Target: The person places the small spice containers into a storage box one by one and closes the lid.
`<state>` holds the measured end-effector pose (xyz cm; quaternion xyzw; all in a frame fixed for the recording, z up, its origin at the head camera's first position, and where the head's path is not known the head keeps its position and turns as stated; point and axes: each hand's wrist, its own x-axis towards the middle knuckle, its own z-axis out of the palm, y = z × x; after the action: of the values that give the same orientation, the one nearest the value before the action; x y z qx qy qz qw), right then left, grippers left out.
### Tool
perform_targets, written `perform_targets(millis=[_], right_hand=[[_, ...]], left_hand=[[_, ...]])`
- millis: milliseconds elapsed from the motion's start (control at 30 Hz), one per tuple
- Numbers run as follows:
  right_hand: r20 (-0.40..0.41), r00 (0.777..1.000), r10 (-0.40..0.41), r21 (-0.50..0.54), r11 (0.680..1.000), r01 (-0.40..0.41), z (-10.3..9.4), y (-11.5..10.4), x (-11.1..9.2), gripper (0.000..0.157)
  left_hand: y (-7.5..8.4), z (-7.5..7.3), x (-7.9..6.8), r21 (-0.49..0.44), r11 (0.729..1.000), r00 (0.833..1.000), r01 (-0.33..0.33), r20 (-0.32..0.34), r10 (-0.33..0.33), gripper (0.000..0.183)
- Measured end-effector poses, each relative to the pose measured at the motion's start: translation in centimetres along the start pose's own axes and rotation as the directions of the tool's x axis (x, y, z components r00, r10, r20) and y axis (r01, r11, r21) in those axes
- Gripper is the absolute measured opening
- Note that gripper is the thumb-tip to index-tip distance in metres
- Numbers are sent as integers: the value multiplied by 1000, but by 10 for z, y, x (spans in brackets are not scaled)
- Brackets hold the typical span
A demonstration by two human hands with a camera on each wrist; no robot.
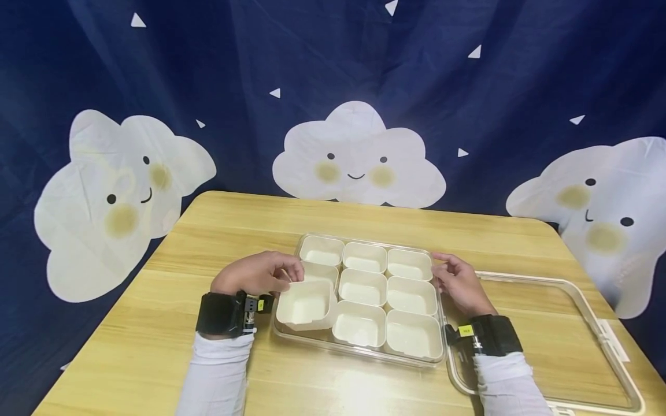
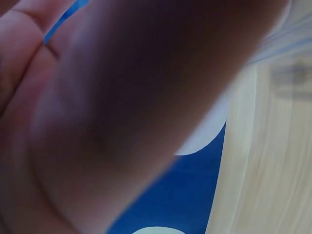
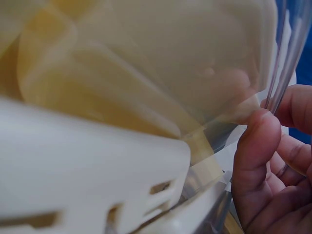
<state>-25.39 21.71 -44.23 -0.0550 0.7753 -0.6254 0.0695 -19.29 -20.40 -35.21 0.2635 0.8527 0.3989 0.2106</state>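
My left hand pinches the back edge of a small cream square cup at the front left of a clear box. This cup sits higher than its neighbours and is tilted, overlapping the cup behind it. Several matching cups fill the rest of the box in rows. At the box's right side, my right hand grips the wall near the back corner. In the right wrist view its thumb and forefinger pinch the clear rim. My left palm blocks most of the left wrist view.
A clear lid with a cream frame and side clips lies on the wooden table to the right, partly under my right forearm. Behind the table hangs a dark blue curtain with smiling clouds.
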Motion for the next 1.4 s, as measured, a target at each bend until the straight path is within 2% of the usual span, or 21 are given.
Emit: perform_targets(millis=[167, 400, 600, 933, 1133, 1200, 1300, 1400], right_hand=[[-4, 1000, 5, 2, 1000, -5, 0, 0, 0, 41], [-6, 1000, 6, 12, 1000, -6, 0, 2, 1, 41], [-12, 1000, 5, 5, 1000, -5, -1, 1, 1, 41], [-25, 1000, -1, -3, 1000, 1, 0, 1, 1, 42], [-69, 997, 19, 7, 1000, -19, 0, 0, 3, 29], [-44, 998, 37, -9, 999, -38, -2, -3, 2, 27], [62, 994, 89, -54, 995, -85, -9, -8, -3, 32], [210, 967, 144, -122, 985, -121, -18, -13, -8, 44]], left_hand=[[1, -2, -1, 38, 999, 1000, 2, 0, -2, 23], [1, 1, 2, 59, 995, 997, 76, 2, -77, 21], [1, 4, 9, 83, 992, 995, 95, 11, -96, 19], [4, 6, 11, 76, 988, 991, 135, -31, -133, 19], [4, 9, 13, 101, 984, 989, 145, -55, -140, 18], [4, 9, 12, 105, 984, 988, 147, -60, -141, 17], [4, 9, 12, 105, 984, 988, 144, -62, -138, 17], [6, 8, 13, 118, 983, 989, 140, -60, -134, 18]])
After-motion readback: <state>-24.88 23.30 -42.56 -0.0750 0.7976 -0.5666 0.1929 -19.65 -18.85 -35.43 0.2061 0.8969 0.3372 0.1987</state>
